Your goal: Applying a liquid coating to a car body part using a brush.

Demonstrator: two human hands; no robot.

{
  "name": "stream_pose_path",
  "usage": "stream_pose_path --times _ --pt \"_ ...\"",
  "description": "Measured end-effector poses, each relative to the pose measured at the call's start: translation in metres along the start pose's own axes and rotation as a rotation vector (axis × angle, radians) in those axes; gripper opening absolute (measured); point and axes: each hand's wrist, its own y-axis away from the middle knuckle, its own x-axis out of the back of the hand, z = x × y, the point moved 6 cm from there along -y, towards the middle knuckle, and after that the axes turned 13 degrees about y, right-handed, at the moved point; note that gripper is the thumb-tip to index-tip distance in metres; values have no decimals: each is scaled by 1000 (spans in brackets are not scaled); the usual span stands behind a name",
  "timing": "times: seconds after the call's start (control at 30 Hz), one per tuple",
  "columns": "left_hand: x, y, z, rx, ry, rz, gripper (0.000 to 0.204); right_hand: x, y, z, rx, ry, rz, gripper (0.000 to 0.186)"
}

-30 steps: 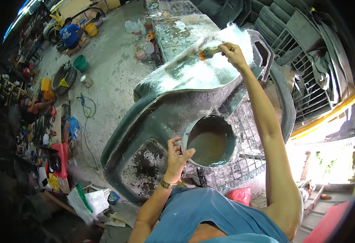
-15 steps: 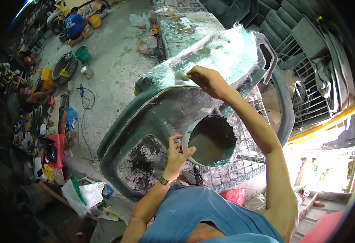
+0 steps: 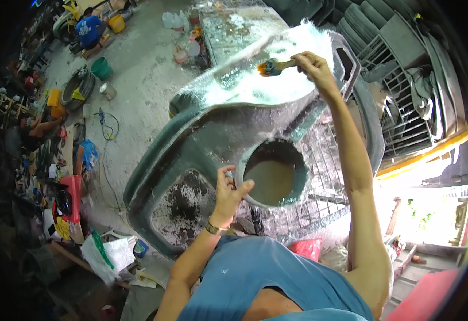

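Observation:
My right hand (image 3: 313, 69) grips the handle of a paintbrush (image 3: 270, 67) with orange and dark bristles, over white fibre matting (image 3: 298, 43) that is partly wet and glossy. The matting lies along the upper part of a large dark green-grey moulded shell (image 3: 191, 144), which rests on a wire grid (image 3: 325, 208). Below it, my left hand (image 3: 229, 192) is closed on the handle side of a grey container (image 3: 271, 176) holding murky liquid, its thumb on the rim.
A worktable (image 3: 228, 21) stands behind, with plastic jugs (image 3: 178, 20) on the floor beside it. A person in blue (image 3: 88, 31) crouches far back left; another person's limb (image 3: 47, 124) shows among clutter. Buckets (image 3: 100, 68), a tyre (image 3: 79, 88) and a hose (image 3: 108, 125) lie left. Stacked parts (image 3: 362, 29) fill the right.
My right hand swung down-left with the brush across the matting, then back up to the right. My left hand and the container shifted slightly upward in the view, along with the surroundings.

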Motion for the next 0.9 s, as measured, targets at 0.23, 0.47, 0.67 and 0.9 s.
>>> stream_pose_path --times 0.23,0.47,0.67,0.9 --pt "-17 -9 14 -55 20 26 64 14 142 -58 138 91 -327 15" --pt "-39 -14 19 -82 -22 34 62 -6 175 -29 39 340 -437 18" --pt "-39 -23 12 -86 17 6 61 67 119 9 -199 -217 -37 20" --pt "-37 -16 12 -65 39 -31 61 19 15 -9 298 420 341 21"
